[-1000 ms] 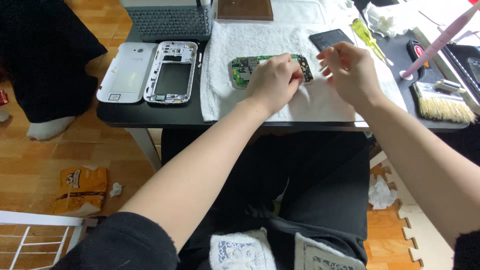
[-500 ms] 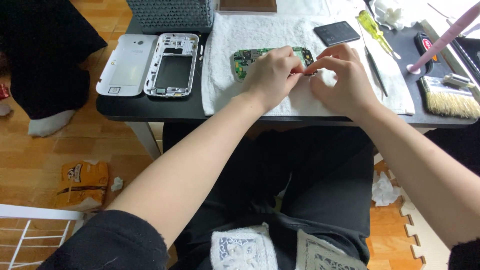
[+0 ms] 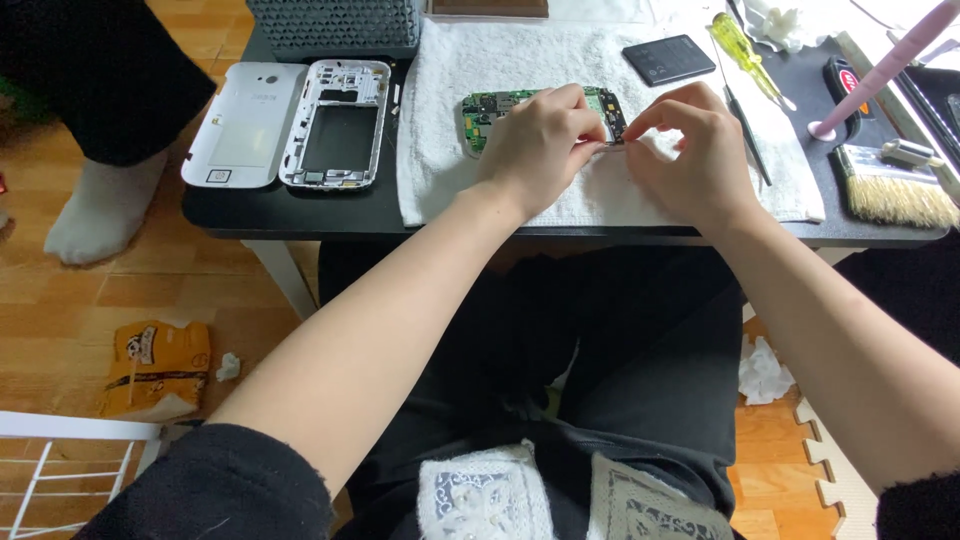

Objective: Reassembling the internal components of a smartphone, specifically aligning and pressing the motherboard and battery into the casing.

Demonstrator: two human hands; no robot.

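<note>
A green phone circuit board (image 3: 487, 108) lies on a white towel (image 3: 520, 60) on the black table (image 3: 300, 212). My left hand (image 3: 540, 140) rests over the board's right half and holds it down. My right hand (image 3: 690, 150) pinches at the board's right end, fingertips meeting the left hand's fingers. A small part between the fingertips is too small to make out.
A white phone back cover (image 3: 240, 135) and a white phone frame (image 3: 342, 135) lie at the left. A black battery (image 3: 668, 58), a yellow-green screwdriver (image 3: 740, 42), thin tweezers (image 3: 748, 150), a brush (image 3: 890, 190) and a pink tool (image 3: 880, 70) are at the right. Another person's socked foot (image 3: 100, 215) stands left.
My right hand has come in from the right to meet my left hand at the board's end. The view has dropped slightly.
</note>
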